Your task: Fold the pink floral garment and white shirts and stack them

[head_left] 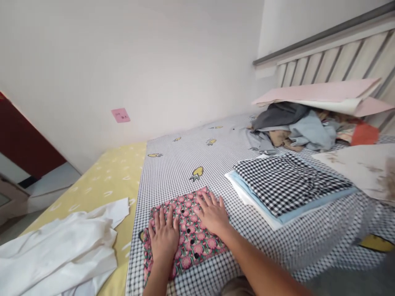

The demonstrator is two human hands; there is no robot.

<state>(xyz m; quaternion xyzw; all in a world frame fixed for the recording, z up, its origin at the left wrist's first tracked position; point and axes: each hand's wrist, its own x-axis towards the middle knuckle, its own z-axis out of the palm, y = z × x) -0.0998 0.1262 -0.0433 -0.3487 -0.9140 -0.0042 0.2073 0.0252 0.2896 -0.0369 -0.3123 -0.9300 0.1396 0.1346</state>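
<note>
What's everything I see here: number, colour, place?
Floral garment: 1, pink, lower centre
Checked bedspread: 1, black and white, middle
Yellow bedding: 1, yellow, left
White cloth: 1+, white, lower left
Folded stack: 1, black, white, blue, right
Rumpled pile: 1, mixed colours, upper right
Pink sheet: 1+, pink, over pile
Pale cloth: 1, cream, right edge
Walls: 2, white, background
Note: 1, pink, on wall
Slatted panel: 1, whitish, upper right
Rail: 1, grey, above slats
Side panel: 1, dark red, far left
Left hand: 1, on garment
Right hand: 1, on garment
</note>
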